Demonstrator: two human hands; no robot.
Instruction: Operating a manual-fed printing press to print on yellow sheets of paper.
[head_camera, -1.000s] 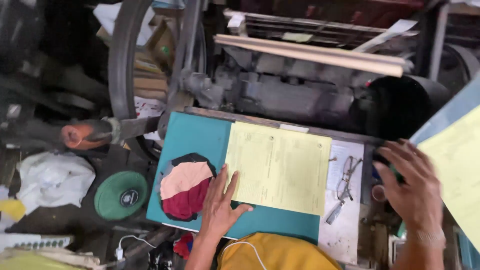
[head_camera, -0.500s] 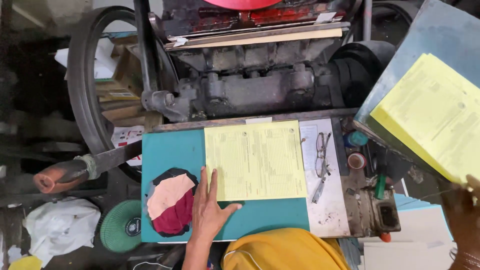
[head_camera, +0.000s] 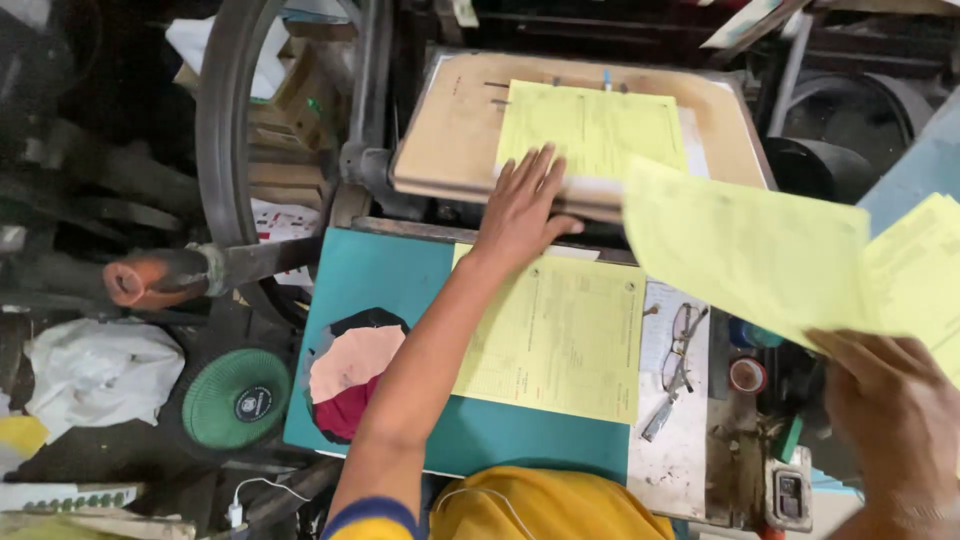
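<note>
1. My left hand (head_camera: 520, 205) is stretched fwd, fingers spread flat and loose, grasping nothing. Fingertips rest on the lower edge of the yellow sheet on the board (head_camera: 592, 130); palm sits over the board's front lip.
2. That sheet lies flat on the tan board (head_camera: 450, 130) of the press. Long axis runs left-right, top edge toward the far side, slightly skewed.
3. My right hand (head_camera: 895, 400) is low at the right edge, fingers curled on the near corner of a loose yellow sheet (head_camera: 745, 250), pinching it. Thumb not visible, so exact pinch unclear.
4. The loose sheet is in the air, blurred, long axis running from my right hand up-left toward the board. Its far end overlaps the board's right front corner in view; can't tell if touching.
5. Stack of yellow paper (head_camera: 555, 335) lies on the teal table (head_camera: 370, 275), just under my left forearm, long axis front-back, roughly square w/ table edge.
6. Another yellow pile (head_camera: 915, 270) at far right, partly behind the loose sheet.
7. Eyeglasses (head_camera: 680, 340) lie right of the stack, near a tape roll (head_camera: 747, 375).
8. Fabric scraps (head_camera: 350, 370) sit on the table's left part, beside a green fan (head_camera: 235, 398) on the floor.
</note>
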